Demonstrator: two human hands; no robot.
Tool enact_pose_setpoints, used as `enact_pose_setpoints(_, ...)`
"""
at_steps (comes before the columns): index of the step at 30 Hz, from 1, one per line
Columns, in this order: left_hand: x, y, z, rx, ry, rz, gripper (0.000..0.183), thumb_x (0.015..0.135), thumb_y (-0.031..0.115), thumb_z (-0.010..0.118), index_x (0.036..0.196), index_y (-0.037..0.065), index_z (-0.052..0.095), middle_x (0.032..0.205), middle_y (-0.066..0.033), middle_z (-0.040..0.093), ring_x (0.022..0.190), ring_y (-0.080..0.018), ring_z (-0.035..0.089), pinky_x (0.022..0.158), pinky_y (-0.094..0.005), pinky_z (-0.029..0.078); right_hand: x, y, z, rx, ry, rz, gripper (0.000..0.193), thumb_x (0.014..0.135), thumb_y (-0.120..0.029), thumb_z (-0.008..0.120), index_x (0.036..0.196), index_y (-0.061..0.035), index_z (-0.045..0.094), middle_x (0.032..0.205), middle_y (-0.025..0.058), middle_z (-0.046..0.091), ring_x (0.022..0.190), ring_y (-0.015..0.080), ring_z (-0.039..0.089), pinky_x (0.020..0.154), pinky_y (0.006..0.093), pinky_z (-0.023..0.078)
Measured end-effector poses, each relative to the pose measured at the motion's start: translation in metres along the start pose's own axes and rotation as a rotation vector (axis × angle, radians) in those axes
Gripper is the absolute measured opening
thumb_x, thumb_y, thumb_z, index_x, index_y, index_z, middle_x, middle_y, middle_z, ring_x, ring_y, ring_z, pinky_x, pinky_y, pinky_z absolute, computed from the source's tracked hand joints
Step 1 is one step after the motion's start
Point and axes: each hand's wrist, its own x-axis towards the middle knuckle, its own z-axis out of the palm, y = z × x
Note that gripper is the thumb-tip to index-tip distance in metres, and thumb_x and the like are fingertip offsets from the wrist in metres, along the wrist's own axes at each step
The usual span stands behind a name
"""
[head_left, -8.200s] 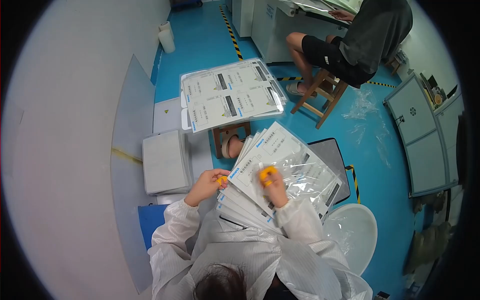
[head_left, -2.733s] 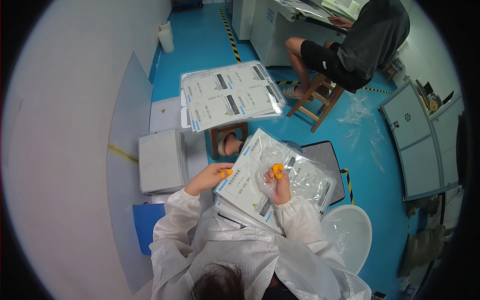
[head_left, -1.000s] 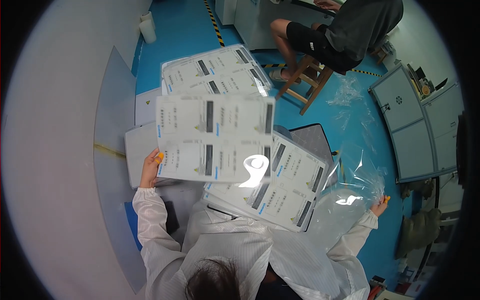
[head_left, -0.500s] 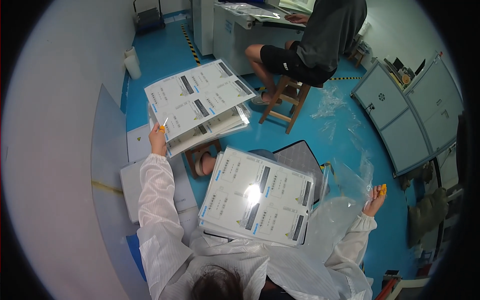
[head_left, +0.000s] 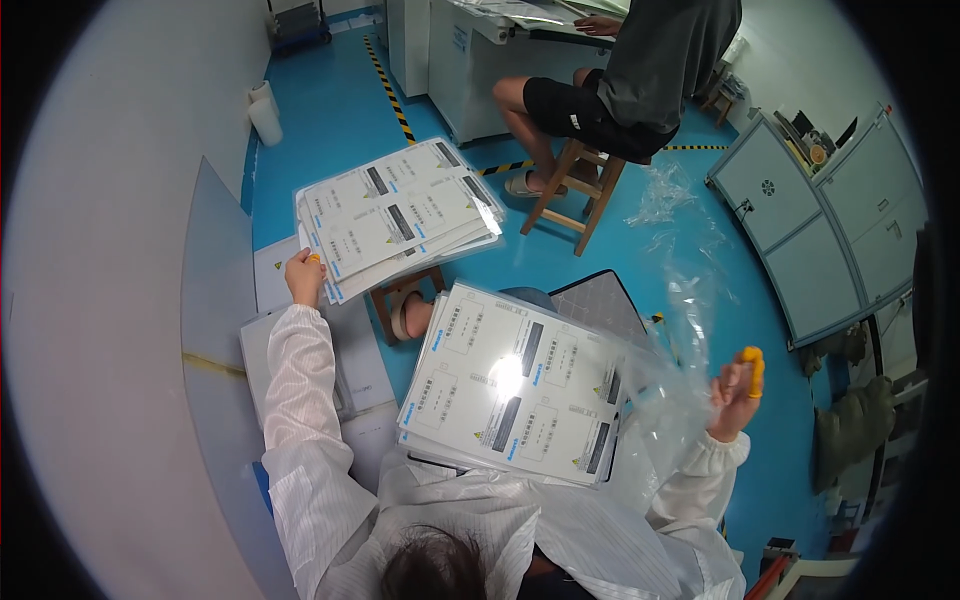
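At the left, my left hand [head_left: 305, 277], a yellow cover on one finger, pinches the near left corner of the top printed sheet [head_left: 400, 215]. That sheet lies on a loosely fanned stack of similar sheets on a stool. A second stack of white printed sheets [head_left: 500, 400] rests on my lap, a bright glare spot on its top one. My right hand [head_left: 733, 400], yellow covers on its fingers, is raised to the right with its fingers apart and somewhat blurred. Thin clear plastic film [head_left: 688, 310] hangs in the air beside it, seemingly loose from the fingers, with more film [head_left: 655, 440] near the lap stack.
Crumpled clear film [head_left: 668, 195] litters the blue floor. Ahead, a person sits on a wooden stool [head_left: 572, 205] at a large machine [head_left: 470, 90]. Grey cabinets [head_left: 775, 200] stand at the right. White boxes [head_left: 375, 385] lie by my left arm, next to a leaning panel [head_left: 215, 300].
The top sheet in my left hand has come down onto the left stack. My right hand has shifted slightly left, and the film stretched to it has slackened and drifted away.
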Motion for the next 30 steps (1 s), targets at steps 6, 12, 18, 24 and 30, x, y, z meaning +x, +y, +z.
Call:
enact_pose_setpoints(6,-0.082,0.02,-0.014,0.279,-0.358,0.29,0.023,0.077,0.008,0.056,0.098,0.003,0.064,0.085,-0.0168,0.065,0.077,-0.0217,0.063,0.07,-0.0283,0.047,-0.011,0.116,0.091,-0.53,-0.358,0.4,0.029,0.088,-0.031,0.053,0.097,-0.0035,0.055,0.068,0.0,0.051,0.049,0.0064,0.046,0.045,0.0197,0.039)
enact_pose_setpoints(12,-0.18,0.05,-0.032,0.428,-1.131,0.068,0.03,0.077,0.012,0.056,0.103,-0.003,0.06,0.075,-0.0092,0.063,0.058,-0.0133,0.055,0.055,-0.0254,0.046,-0.019,0.165,0.111,-0.657,-0.539,0.282,0.018,0.085,-0.012,0.057,0.097,0.0005,0.059,0.077,0.0037,0.059,0.07,0.0087,0.054,0.064,0.0221,0.043)
enact_pose_setpoints(18,-0.22,0.032,-0.051,0.732,-1.265,0.045,0.036,0.074,0.021,0.06,0.101,-0.004,0.06,0.074,-0.0116,0.064,0.058,-0.0195,0.059,0.053,-0.0285,0.047,-0.006,0.124,0.044,-1.013,-0.222,0.027,0.014,0.084,-0.007,0.054,0.095,-0.0003,0.06,0.074,0.0041,0.058,0.062,0.0083,0.051,0.059,0.0206,0.041)
enact_pose_setpoints(24,-0.231,0.026,-0.06,0.655,-1.115,0.159,0.027,0.072,0.014,0.058,0.091,-0.004,0.063,0.076,-0.0174,0.063,0.06,-0.0269,0.059,0.058,-0.0312,0.047,-0.076,0.113,-0.116,-1.611,0.179,0.112,0.032,0.086,-0.013,0.052,0.117,-0.0053,0.046,0.062,0.0077,0.051,0.056,0.0179,0.049,0.052,0.0296,0.039)
enact_pose_setpoints(30,-0.246,0.049,-0.065,0.75,-0.971,0.264,0.022,0.074,0.01,0.05,0.085,-0.003,0.065,0.081,-0.0212,0.061,0.074,-0.036,0.059,0.071,-0.0399,0.047,-0.289,0.184,-0.331,-2.014,-0.356,0.888,0.04,0.081,-0.012,0.05,0.12,-0.0046,0.044,0.078,0.0227,0.061,0.07,0.0341,0.061,0.061,0.0408,0.047)
